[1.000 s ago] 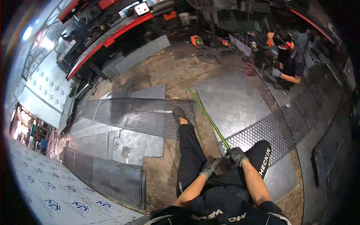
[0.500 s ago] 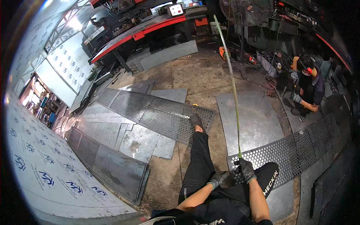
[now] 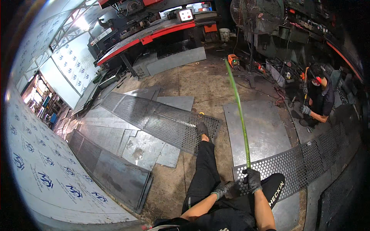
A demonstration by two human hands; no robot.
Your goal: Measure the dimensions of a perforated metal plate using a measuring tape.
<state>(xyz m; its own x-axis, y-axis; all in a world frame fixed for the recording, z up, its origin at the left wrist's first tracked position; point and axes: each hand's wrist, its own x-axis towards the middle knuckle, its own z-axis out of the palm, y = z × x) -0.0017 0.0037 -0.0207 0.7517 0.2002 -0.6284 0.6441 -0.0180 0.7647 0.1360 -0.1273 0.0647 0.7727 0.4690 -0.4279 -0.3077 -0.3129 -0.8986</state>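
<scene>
A green tape measure blade (image 3: pixel 238 111) stretches from your gloved right hand (image 3: pixel 253 179), fingers pinched around its near end, out across a plain steel sheet (image 3: pixel 266 134) on the workshop floor. Your gloved left hand (image 3: pixel 223 189) curls against the edge of a perforated metal strip (image 3: pixel 304 161). Nearby, another person (image 3: pixel 318 96) crouches.

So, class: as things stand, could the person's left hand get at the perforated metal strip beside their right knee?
Probably yes. The gloved left hand sits right by the near end of the perforated strip, with nothing between them; only the right hand, gripping the green tape, is close by.
</scene>
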